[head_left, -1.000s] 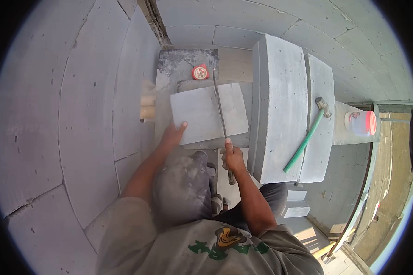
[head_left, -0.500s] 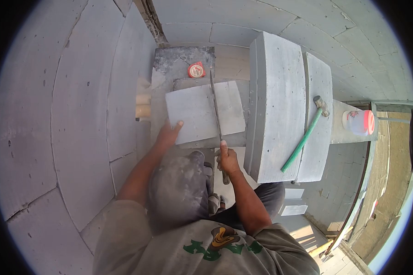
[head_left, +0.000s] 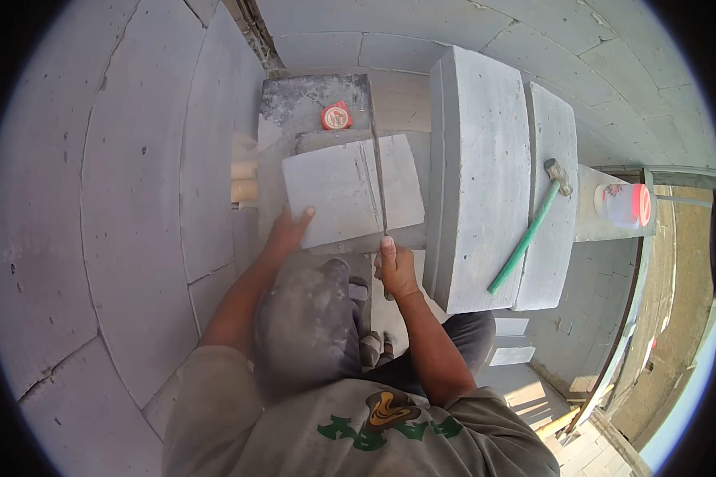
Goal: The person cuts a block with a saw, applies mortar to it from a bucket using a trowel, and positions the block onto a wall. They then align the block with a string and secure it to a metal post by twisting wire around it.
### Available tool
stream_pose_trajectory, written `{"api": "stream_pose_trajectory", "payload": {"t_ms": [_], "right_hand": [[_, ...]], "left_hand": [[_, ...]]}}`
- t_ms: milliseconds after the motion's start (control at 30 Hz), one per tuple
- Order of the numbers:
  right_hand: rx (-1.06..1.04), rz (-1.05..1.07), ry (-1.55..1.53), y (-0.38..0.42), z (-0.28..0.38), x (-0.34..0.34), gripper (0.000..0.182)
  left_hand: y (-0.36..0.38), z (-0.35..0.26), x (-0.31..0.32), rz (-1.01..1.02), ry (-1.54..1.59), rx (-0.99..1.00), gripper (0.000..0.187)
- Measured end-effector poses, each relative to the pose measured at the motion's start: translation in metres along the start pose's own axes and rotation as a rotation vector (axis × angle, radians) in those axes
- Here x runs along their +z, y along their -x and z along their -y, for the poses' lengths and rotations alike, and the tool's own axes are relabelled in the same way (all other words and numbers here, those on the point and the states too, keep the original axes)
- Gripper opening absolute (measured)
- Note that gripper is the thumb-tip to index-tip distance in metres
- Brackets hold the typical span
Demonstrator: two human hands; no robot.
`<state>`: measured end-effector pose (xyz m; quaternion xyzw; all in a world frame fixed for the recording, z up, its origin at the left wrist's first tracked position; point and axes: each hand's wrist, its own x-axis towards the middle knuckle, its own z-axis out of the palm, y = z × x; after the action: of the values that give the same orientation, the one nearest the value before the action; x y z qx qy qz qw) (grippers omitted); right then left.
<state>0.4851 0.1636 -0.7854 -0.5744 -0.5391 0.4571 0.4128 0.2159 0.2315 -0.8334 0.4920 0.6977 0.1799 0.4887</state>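
A pale aerated concrete block (head_left: pixel 326 195) lies flat on a grey slab in front of me, with dark scratch lines near its right side. My left hand (head_left: pixel 289 230) grips its lower left corner, thumb on top. My right hand (head_left: pixel 396 269) is closed around the handle of a handsaw, thumb along the top. The thin blade of the handsaw (head_left: pixel 379 179) appears nearly edge-on, running across the block from front to back. To the right of the blade is a narrower part of the block (head_left: pixel 402 181).
A red tape measure (head_left: pixel 336 116) rests on the dark slab (head_left: pixel 282 99) behind the block. On the right, a hammer with a green handle (head_left: pixel 525 246) lies across large blocks (head_left: pixel 485 175). Farther right stands a clear jar with a red lid (head_left: pixel 622 205). Block walls (head_left: pixel 143 191) rise around.
The handsaw has shifted right across the block, and its far tip no longer stands out. Scratch lines now show left of the blade. My left hand stays at the corner.
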Motion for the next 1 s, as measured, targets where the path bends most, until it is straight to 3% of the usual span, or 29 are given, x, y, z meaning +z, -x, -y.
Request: {"api": "stream_pose_trajectory", "payload": {"t_ms": [67, 167, 233, 300, 333, 433, 533, 567, 600, 667, 700, 767, 933, 1000], "right_hand": [[0.685, 0.113, 0.173, 0.008, -0.061, 0.011, 0.086], [0.78, 0.136, 0.138, 0.002, -0.007, 0.005, 0.086], [0.751, 0.155, 0.186, -0.011, 0.003, -0.001, 0.085], [0.5, 0.087, 0.153, -0.01, 0.01, -0.003, 0.079], [0.499, 0.091, 0.154, -0.017, 0.033, -0.007, 0.079], [-0.106, 0.022, -0.066, -0.046, 0.12, -0.025, 0.066], [-0.18, -0.05, -0.085, -0.044, 0.096, -0.015, 0.064], [0.094, 0.02, 0.027, -0.033, 0.058, -0.007, 0.074], [0.093, 0.019, 0.031, -0.024, 0.021, 0.001, 0.074], [0.753, 0.186, 0.23, -0.018, -0.041, 0.015, 0.084], [0.749, 0.153, 0.267, -0.02, -0.04, 0.018, 0.092], [0.758, 0.163, 0.23, -0.008, -0.04, 0.013, 0.091], [0.58, 0.076, -0.025, -0.023, 0.074, -0.011, 0.082], [0.072, -0.009, -0.198, -0.028, 0.106, -0.019, 0.073]], "left_hand": [[-0.004, -0.009, 0.001, 0.017, 0.0, -0.002, 0.077], [0.006, -0.001, 0.005, -0.01, -0.013, -0.01, 0.077], [0.002, -0.014, 0.001, -0.002, 0.03, -0.031, 0.077], [0.003, -0.014, 0.001, -0.019, 0.015, -0.022, 0.077], [0.002, -0.011, 0.002, -0.027, -0.007, -0.013, 0.077], [-0.01, 0.011, 0.009, -0.035, -0.037, -0.036, 0.076], [-0.001, -0.005, 0.002, -0.003, -0.005, -0.023, 0.078], [0.0, -0.007, 0.0, -0.005, -0.003, -0.023, 0.078], [0.002, -0.009, 0.0, 0.013, 0.007, -0.071, 0.077], [-0.003, -0.013, 0.002, 0.024, 0.021, -0.103, 0.077], [-0.007, -0.011, 0.002, -0.001, 0.005, -0.063, 0.077], [0.007, 0.004, 0.006, 0.011, -0.027, -0.058, 0.077], [-0.004, -0.002, 0.005, -0.018, 0.015, -0.032, 0.08], [-0.003, -0.001, 0.006, -0.037, -0.003, -0.019, 0.08]]}}
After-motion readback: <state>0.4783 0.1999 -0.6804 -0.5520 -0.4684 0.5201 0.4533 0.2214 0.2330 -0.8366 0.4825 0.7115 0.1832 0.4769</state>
